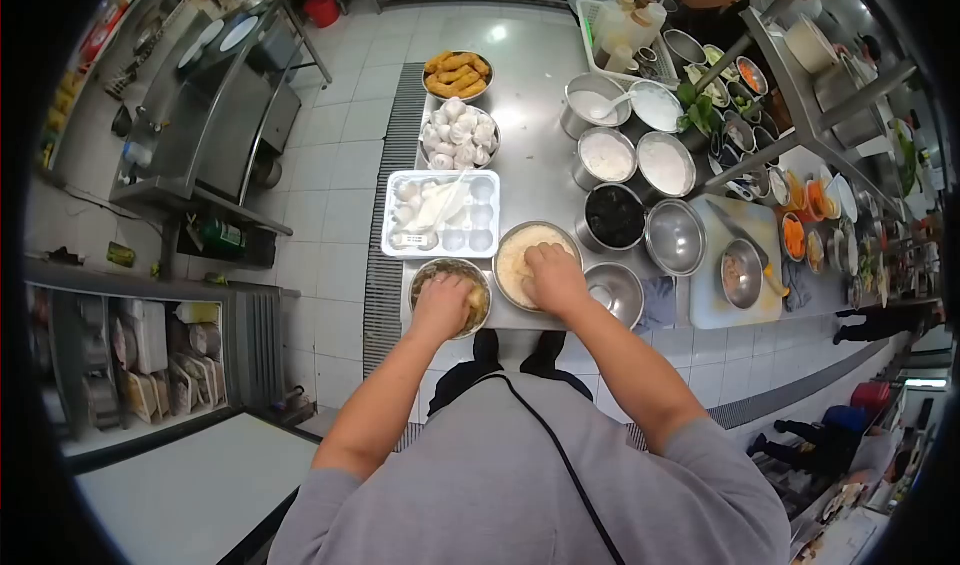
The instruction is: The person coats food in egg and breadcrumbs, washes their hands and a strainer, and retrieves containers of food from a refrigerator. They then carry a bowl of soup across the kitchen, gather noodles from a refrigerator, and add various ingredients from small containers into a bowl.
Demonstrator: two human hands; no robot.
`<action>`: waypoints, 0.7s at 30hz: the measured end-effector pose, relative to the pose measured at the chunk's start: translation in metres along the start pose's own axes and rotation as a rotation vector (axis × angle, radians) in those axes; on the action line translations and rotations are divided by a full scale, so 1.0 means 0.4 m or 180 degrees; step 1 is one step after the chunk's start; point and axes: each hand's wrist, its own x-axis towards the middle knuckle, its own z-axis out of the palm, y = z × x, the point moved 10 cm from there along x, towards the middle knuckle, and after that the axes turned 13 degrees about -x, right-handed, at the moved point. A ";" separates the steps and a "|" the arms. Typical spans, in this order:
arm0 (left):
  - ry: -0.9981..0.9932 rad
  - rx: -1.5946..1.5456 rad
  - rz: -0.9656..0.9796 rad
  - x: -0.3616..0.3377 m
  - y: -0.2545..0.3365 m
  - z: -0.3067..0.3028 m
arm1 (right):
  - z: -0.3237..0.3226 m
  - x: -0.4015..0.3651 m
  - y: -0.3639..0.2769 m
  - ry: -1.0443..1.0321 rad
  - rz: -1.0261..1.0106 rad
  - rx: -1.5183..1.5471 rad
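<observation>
Head view: left hand in a metal bowl, right hand in a second bowl of pale crumbs.
Both curl downward; whether either grasps anything, I cannot tell. Just beyond the left hand sits a compartmented tray.

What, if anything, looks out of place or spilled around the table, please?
I see no clear spill around the crumb bowl at the right hand. The one slightly odd thing is the knife, lying loose and slantwise on the cutting board beside a food bowl, perhaps easy to knock.
</observation>
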 end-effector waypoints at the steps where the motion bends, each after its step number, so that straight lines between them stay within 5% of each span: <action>1: -0.0039 -0.0188 -0.0231 0.012 -0.019 0.001 | -0.024 0.007 0.017 -0.0030 0.0188 0.0376; 6: -0.0026 -0.1336 -0.0606 -0.012 -0.065 -0.021 | -0.092 -0.014 0.054 0.0546 0.0580 0.0638; 8: -0.0135 -0.2787 -0.1217 -0.021 -0.125 0.050 | -0.053 -0.005 0.043 -0.0107 0.0568 0.0705; 11: -0.0141 -0.3647 -0.2182 -0.058 -0.165 0.067 | 0.039 0.004 -0.003 -0.0117 0.0247 0.0158; 15: -0.0671 -0.2421 -0.1885 -0.044 -0.164 0.079 | -0.023 -0.026 -0.003 0.0578 0.0156 0.0144; 17: -0.0125 -0.1186 -0.1315 -0.010 -0.119 0.000 | -0.003 -0.014 0.018 0.0737 0.0124 0.0385; 19: -0.0016 -0.1297 -0.1457 -0.012 -0.118 0.016 | -0.055 -0.045 0.043 0.0675 0.0379 0.0689; 21: 0.0185 -0.1244 -0.1372 -0.011 -0.142 0.032 | -0.082 -0.105 0.139 0.0590 0.1296 0.1384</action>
